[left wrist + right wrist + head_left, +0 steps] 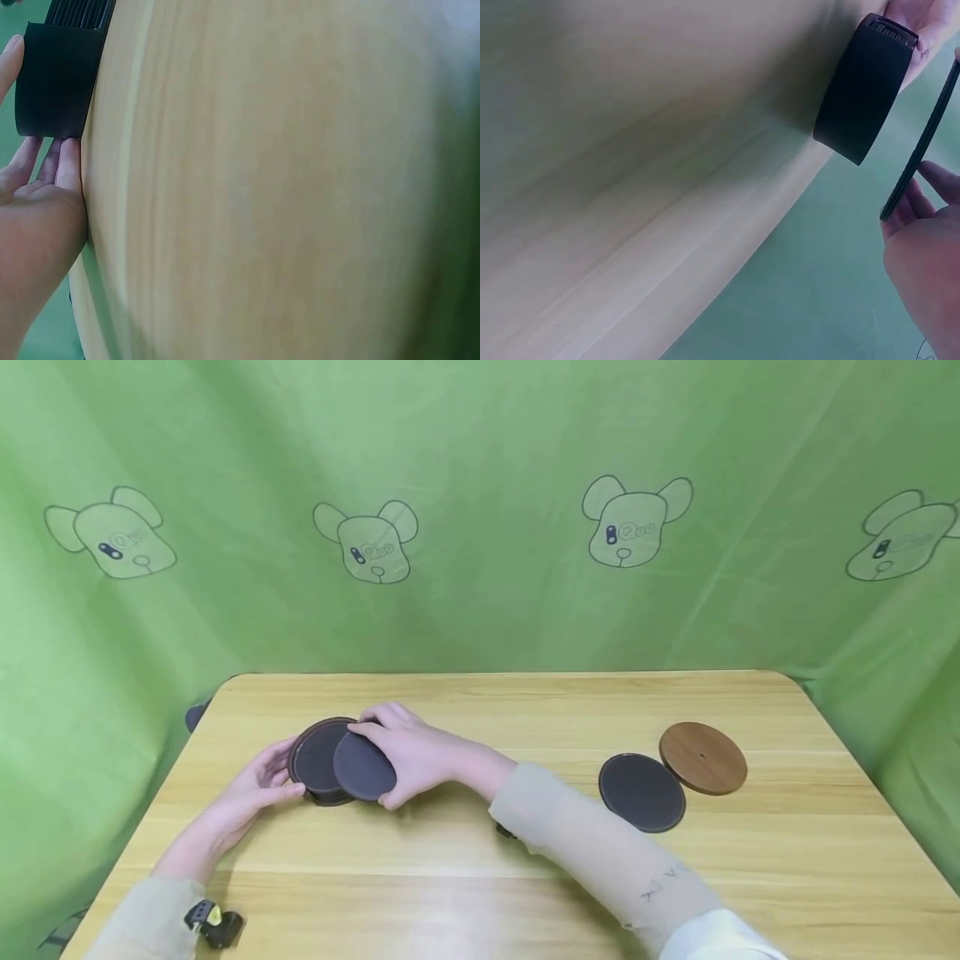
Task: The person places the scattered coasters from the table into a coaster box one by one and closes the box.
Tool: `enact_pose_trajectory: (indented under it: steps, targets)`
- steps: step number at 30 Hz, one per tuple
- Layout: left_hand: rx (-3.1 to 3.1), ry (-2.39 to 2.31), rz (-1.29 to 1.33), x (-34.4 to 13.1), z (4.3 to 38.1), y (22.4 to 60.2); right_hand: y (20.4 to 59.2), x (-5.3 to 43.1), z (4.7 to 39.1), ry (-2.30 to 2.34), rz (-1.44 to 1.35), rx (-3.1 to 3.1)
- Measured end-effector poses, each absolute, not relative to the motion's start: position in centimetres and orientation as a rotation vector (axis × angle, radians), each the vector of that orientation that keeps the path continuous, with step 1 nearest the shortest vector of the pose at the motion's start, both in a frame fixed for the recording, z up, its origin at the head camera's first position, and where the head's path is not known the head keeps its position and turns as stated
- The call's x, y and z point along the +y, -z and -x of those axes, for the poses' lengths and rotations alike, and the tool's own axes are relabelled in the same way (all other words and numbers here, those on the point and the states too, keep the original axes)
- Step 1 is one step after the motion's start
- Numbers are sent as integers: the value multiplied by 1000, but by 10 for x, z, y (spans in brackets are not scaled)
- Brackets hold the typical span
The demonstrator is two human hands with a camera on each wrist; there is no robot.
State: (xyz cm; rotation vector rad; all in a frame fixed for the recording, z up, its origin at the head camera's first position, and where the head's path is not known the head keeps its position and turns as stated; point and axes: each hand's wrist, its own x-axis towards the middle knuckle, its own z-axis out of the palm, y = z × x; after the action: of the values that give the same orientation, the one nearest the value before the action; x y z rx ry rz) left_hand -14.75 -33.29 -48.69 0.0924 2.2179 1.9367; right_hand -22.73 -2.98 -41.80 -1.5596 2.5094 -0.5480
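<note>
My left hand (pixel 262 781) holds a round black coaster holder (pixel 56 82) at the left of the table, thumb on its near side and fingers around its far side. Inside the holder, dark coasters (pixel 315 758) are stacked; their edges show through a gap in its wall in the left wrist view. A single black coaster (pixel 365 768) with a stitched edge is gripped by my right hand (pixel 416 750). It is tilted and overlaps the holder's right side in the head view. In the right wrist view this coaster (pixel 922 142) appears edge-on, apart from the holder.
On the right of the wooden table (pixel 480 893) lie another black coaster (pixel 642 793) and a round brown wooden disc (pixel 703 758) with a small centre mark, close beside each other. A green curtain (pixel 495 610) with bear-head outlines hangs behind the table and along its sides.
</note>
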Motion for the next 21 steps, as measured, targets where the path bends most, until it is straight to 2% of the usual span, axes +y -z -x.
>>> enact_pose_trajectory:
  steps: [21]
  targets:
    - [2206, -1909, -63, -337, 148, 486, 426, -94, 240, 394, 1507, 2579]
